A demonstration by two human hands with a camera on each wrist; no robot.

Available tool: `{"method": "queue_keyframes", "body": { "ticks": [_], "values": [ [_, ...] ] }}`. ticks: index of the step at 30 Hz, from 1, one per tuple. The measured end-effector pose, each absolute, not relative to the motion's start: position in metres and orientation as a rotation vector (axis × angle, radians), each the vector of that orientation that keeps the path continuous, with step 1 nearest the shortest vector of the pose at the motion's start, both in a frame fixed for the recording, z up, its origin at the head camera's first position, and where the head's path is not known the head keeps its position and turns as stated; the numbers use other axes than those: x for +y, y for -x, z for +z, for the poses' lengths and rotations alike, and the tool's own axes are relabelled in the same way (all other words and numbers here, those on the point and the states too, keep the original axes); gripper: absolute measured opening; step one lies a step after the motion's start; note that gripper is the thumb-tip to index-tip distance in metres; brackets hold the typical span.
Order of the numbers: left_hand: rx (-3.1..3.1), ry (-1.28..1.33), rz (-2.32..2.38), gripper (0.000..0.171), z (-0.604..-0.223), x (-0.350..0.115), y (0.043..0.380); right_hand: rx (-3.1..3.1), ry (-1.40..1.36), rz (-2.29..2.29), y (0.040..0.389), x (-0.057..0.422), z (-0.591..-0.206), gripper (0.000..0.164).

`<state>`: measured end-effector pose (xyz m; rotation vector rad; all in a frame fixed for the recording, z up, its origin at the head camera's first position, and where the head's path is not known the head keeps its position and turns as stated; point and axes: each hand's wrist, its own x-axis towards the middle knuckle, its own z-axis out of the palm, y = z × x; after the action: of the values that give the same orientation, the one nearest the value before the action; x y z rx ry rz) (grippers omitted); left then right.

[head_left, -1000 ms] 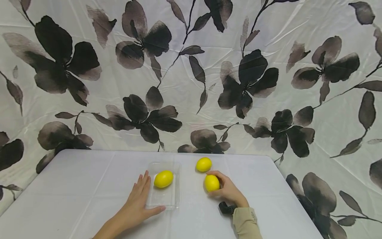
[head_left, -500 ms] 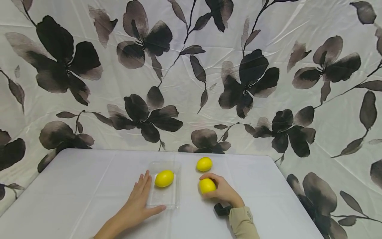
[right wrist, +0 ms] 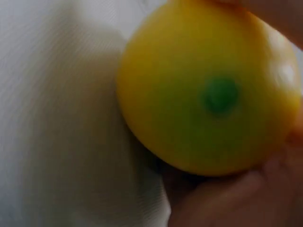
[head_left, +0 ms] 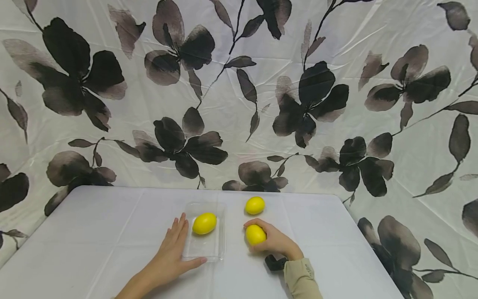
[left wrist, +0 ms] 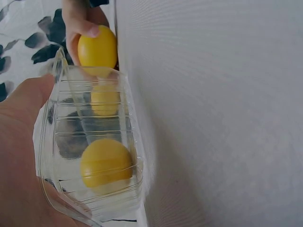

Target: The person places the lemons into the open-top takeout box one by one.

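Observation:
My right hand (head_left: 278, 243) grips a yellow lemon (head_left: 255, 235) between curled fingers and thumb, just right of a clear plastic container (head_left: 205, 250). A green spot marks the end of this held lemon (right wrist: 180, 94) in the right wrist view. Inside the container lies a second lemon (head_left: 204, 223), visible through the ribbed plastic wall in the left wrist view. My left hand (head_left: 168, 251) rests along the container's left side with straight fingers, its thumb stretched across the near edge. Behind the held lemon, a third lemon (head_left: 255, 205) sits on the table.
A white cloth covers the table (head_left: 93, 232), whose back edge meets a hanging floral sheet (head_left: 261, 104). A black wrist device (head_left: 275, 262) sits below the right hand, beside a beige sleeve (head_left: 301, 276).
Holding the lemon, my right hand has moved left and slightly nearer to me, closer to the container. The left hand, the container and the other two lemons stay in place.

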<state>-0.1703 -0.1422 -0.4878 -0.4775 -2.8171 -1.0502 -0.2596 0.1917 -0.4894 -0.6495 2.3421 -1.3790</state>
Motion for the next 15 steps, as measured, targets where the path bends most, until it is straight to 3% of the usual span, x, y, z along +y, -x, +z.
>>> {"method": "queue_keyframes", "body": {
  "ticks": [4, 15],
  "values": [
    [-2.811, 0.481, -1.045, 0.119, -0.488, -0.143, 0.17, 2.338, 0.705, -1.326, 0.257, 0.189, -0.487, 0.072],
    [-2.807, 0.473, -1.048, 0.119, -0.486, -0.143, 0.169, 2.4, 0.798, -1.36, 0.257, 0.171, -0.474, 0.073]
  ]
}}
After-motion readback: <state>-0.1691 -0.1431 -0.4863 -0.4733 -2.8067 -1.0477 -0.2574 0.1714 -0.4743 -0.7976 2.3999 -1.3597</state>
